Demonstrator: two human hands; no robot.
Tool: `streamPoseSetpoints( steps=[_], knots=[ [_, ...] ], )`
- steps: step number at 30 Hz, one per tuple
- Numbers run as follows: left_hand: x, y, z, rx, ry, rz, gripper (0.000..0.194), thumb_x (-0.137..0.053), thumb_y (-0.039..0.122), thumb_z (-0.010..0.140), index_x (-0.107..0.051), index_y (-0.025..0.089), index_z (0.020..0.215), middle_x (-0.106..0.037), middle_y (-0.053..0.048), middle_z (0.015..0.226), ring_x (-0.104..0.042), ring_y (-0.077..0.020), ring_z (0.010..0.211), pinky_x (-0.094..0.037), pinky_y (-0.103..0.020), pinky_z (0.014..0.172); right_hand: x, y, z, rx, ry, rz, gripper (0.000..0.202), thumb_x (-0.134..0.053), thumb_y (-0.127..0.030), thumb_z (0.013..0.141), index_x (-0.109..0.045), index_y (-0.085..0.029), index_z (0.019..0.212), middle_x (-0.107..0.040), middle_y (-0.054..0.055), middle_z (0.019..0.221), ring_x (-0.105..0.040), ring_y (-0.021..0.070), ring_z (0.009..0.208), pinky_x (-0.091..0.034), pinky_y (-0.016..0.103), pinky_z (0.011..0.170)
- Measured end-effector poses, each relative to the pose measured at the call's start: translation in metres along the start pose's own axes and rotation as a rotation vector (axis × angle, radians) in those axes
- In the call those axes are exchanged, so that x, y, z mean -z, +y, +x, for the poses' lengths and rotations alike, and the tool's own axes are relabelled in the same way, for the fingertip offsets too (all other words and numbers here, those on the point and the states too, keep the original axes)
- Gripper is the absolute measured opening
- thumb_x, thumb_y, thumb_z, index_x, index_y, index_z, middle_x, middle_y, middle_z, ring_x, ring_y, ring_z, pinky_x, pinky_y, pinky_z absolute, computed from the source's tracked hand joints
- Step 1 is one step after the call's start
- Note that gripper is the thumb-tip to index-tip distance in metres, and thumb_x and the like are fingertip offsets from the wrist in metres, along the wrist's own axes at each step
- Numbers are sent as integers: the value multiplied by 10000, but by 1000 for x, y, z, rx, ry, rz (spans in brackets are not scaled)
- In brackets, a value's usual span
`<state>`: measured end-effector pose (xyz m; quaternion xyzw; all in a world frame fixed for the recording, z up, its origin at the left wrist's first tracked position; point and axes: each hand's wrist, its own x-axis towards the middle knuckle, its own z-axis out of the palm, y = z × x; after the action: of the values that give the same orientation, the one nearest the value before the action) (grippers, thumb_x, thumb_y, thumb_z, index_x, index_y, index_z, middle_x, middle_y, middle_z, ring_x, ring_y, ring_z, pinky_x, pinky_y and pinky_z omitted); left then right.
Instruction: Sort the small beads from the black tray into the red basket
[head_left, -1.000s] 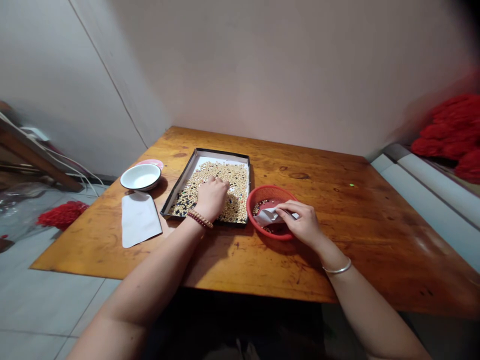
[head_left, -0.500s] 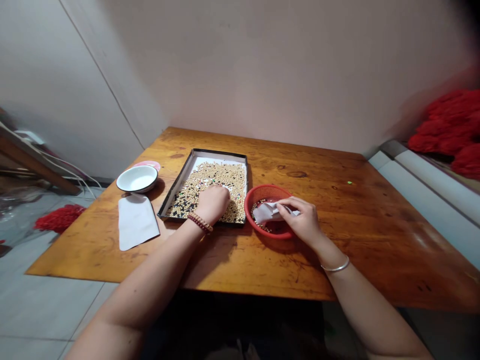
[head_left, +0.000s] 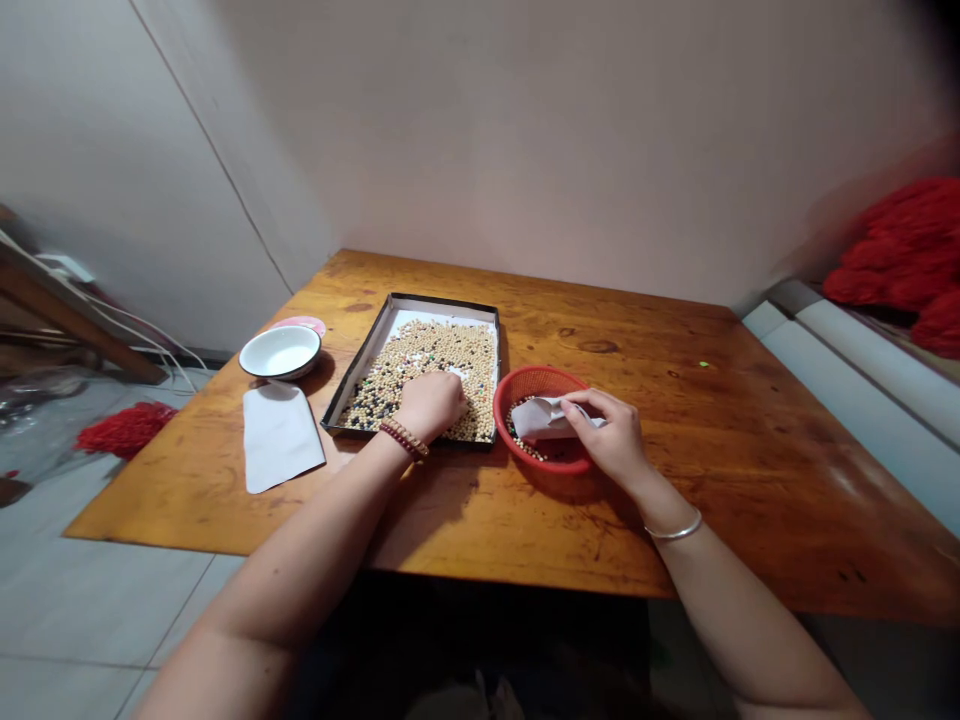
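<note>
My left hand, curled with its fingertips turned down and hidden, is over a black-edged tray lined in white. Small round beads, mostly beige with some black and a few coloured ones, cover much of the tray. To its right stands a red plastic basket with some of the same beads in it. Over this basket, my right hand pinches a folded piece of white paper between thumb and fingers.
A white bowl with a dark rim stands left of the tray, partly over a pink disc. Nearer me lies a flat white sheet. The wooden table meets the wall behind; red bundles lie at the far right.
The view has shifted slightly, moving everything a little to the right in the picture. Both hands keep nearly the same places; the white paper over the basket sits at a slightly different angle.
</note>
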<state>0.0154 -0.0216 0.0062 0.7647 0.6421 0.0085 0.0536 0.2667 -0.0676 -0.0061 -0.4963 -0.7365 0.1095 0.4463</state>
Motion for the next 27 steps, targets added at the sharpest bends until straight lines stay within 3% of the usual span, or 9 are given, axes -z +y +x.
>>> streamPoseSetpoints(
  steps=[7, 10, 12, 15, 19, 23, 27],
  knots=[
    [4, -2, -1, -52, -75, -10, 166, -575, 259, 732, -713, 176, 776, -695, -105, 839, -643, -226, 772, -483, -307, 700, -1, 1, -1, -2, -14, 0, 140, -595, -314, 867, -691, -221, 823, -725, 35, 829, -666, 195, 764, -499, 308, 721],
    [1, -4, 0, -75, -48, 10, 160, -562, 237, 738, -700, 159, 757, -685, -110, 825, -629, -232, 773, -480, -311, 679, -2, 1, -1, -3, -15, -4, 148, -591, -320, 868, -689, -221, 817, -724, 35, 822, -666, 198, 767, -497, 310, 723],
    [-2, -5, 0, -93, 52, 42, 160, -549, 217, 761, -690, 141, 768, -673, -129, 843, -609, -251, 832, -481, -326, 698, -1, 1, -1, -13, -13, 2, 150, -593, -322, 867, -690, -219, 815, -724, 35, 819, -665, 198, 767, -494, 308, 724],
    [-4, -4, 1, -160, 290, 77, 158, -533, 199, 812, -665, 114, 796, -640, -154, 869, -557, -264, 919, -478, -352, 766, -1, 3, 0, -41, -4, 14, 157, -595, -325, 866, -692, -214, 814, -723, 35, 820, -661, 194, 771, -485, 301, 725],
    [-2, 12, -4, -380, 539, -161, 145, -547, 262, 881, -633, 145, 880, -607, -97, 928, -536, -205, 896, -482, -327, 775, 0, 5, 1, -80, 6, 40, 174, -598, -337, 864, -697, -205, 806, -716, 31, 812, -650, 184, 759, -476, 289, 716],
    [-6, 35, -15, -648, 586, -382, 117, -604, 285, 879, -623, 171, 901, -603, -60, 1011, -551, -161, 914, -495, -293, 785, -1, 5, 0, -108, -15, 91, 196, -595, -353, 869, -706, -198, 823, -708, 33, 801, -642, 176, 738, -485, 281, 706],
    [-15, 46, -21, -743, 635, -272, 125, -566, 280, 911, -628, 173, 934, -617, -60, 1108, -539, -182, 1005, -507, -328, 850, -2, 5, -1, -81, -81, 143, 220, -572, -366, 891, -695, -196, 821, -697, 38, 803, -638, 176, 742, -489, 279, 704]
  ],
)
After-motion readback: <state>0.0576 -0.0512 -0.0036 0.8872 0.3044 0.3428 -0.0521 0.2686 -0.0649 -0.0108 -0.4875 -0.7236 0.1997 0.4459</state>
